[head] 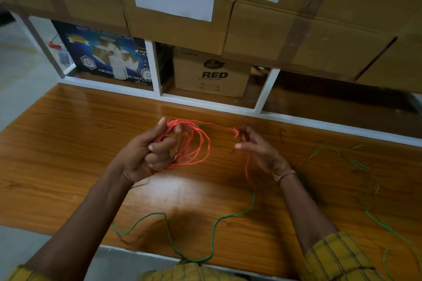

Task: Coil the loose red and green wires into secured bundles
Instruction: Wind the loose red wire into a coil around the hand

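Note:
A red wire (pixel 196 143) hangs in several loose loops above the wooden table (pixel 68 143). My left hand (pixel 148 155) grips the loops at their left side, fingers curled round them. One strand runs right from the coil to my right hand (pixel 255 148), which pinches the red wire between thumb and fingers; its tail drops below the palm. A green wire (pixel 214 223) lies loose on the table in wavy bends, running under my arms and off the front edge. More green wire (pixel 342 155) sprawls at the right.
White-framed shelf cubbies stand at the table's back edge, holding a blue tape carton (pixel 107 57) and a brown box marked RED (pixel 212 73). Large cardboard boxes (pixel 296 18) are stacked above them. A small dark hook-shaped piece (pixel 282 136) lies right of my right hand.

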Demonstrator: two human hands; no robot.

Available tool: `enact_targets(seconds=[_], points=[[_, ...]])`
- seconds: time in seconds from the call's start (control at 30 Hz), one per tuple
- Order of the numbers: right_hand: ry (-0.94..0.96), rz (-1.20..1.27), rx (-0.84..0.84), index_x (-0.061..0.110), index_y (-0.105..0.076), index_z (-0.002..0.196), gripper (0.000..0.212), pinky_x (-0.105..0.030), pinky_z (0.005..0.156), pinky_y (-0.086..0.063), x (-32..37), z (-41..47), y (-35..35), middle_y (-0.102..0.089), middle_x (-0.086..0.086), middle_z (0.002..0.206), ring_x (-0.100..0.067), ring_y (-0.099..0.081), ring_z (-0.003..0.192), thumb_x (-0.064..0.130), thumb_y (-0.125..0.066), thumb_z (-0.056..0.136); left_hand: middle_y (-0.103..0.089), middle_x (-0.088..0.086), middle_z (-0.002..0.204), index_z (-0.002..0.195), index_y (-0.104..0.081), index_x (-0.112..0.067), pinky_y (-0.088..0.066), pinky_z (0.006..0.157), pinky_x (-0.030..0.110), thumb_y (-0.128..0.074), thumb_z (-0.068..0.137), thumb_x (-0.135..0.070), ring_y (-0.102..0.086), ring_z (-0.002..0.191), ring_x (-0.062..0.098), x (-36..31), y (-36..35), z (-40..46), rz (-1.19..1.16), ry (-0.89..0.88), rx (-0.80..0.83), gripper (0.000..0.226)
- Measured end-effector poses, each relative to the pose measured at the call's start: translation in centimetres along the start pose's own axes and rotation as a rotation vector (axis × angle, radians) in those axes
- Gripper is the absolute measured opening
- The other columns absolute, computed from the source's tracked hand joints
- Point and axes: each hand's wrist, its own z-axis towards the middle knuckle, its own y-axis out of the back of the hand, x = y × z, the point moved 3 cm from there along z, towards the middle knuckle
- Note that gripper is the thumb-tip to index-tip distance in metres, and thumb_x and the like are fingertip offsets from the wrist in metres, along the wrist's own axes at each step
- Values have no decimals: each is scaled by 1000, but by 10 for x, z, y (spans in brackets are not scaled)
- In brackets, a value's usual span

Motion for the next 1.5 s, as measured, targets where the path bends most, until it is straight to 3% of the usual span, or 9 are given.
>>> enact_targets(seconds=[0.1,0.23,0.4,0.57,0.93,1.1,1.27,1.37,1.5], points=[[-17,356,-166,13,-67,104,21,-31,73,-39,-6,4,5,-64,7,88,-10,-45,77,31,-55,100,-37,-1,68,129,-51,-2,-28,48,27,-28,119,-39,-18,42,6,-1,2,-6,-11,-26,-12,45],[-64,183,-349,23,-66,91,18,-25,69,-39,-18,16,8,-55,16,72,-3,-46,68,20,-59,106,-37,-1,68,125,-50,-3,-21,45,26,-29,119,-38,-17,41,6,4,-1,-12,-29,-36,-12,42],[-158,77,-510,18,-70,96,8,-28,79,-47,-42,25,13,-68,3,97,-14,-62,96,24,-68,102,-37,-1,69,123,-47,-2,-17,44,26,-27,119,-34,-18,42,6,3,-8,-23,1,-43,-8,38],[-167,9,-584,16,-69,95,10,-24,72,-45,-42,33,6,-69,0,101,-13,-63,97,24,-70,100,-36,-2,68,123,-50,-1,-19,44,26,-26,119,-32,-21,42,6,17,-8,-25,35,-44,-19,39],[-40,-642,-399,17,-63,90,14,-27,75,-46,-45,30,0,-61,-2,105,-18,-59,98,21,-63,104,-43,3,75,141,-48,0,-23,46,27,-37,116,-46,-28,45,6,-1,-10,-10,86,-137,-114,53],[110,-974,-282,18,-67,98,9,-36,94,-46,-43,26,-10,-56,0,114,-19,-50,113,19,-60,104,-69,13,110,148,-50,-6,-37,49,22,-30,117,-32,-42,53,7,-10,-12,4,212,-393,-297,45],[326,-920,-65,14,-69,87,15,-33,76,-48,-26,10,-40,-60,-1,97,-12,-55,88,-1,-71,86,-58,19,146,152,-41,-19,-62,79,33,-44,110,-5,-75,96,27,-17,0,24,343,-626,-626,43],[335,-834,-17,15,-69,83,18,-14,66,-40,-10,0,-52,-58,5,90,2,-51,75,-2,-77,80,-44,13,157,156,-30,-20,-53,112,46,-46,112,-5,-69,128,35,-17,9,35,614,-672,-776,50],[310,-736,-5,18,-68,83,19,-14,64,-40,20,-14,-58,-59,6,85,-4,-52,73,9,-84,78,-40,7,162,157,-29,-26,-40,122,48,-53,109,-32,-54,144,28,-9,26,42,1268,-508,-932,54]])
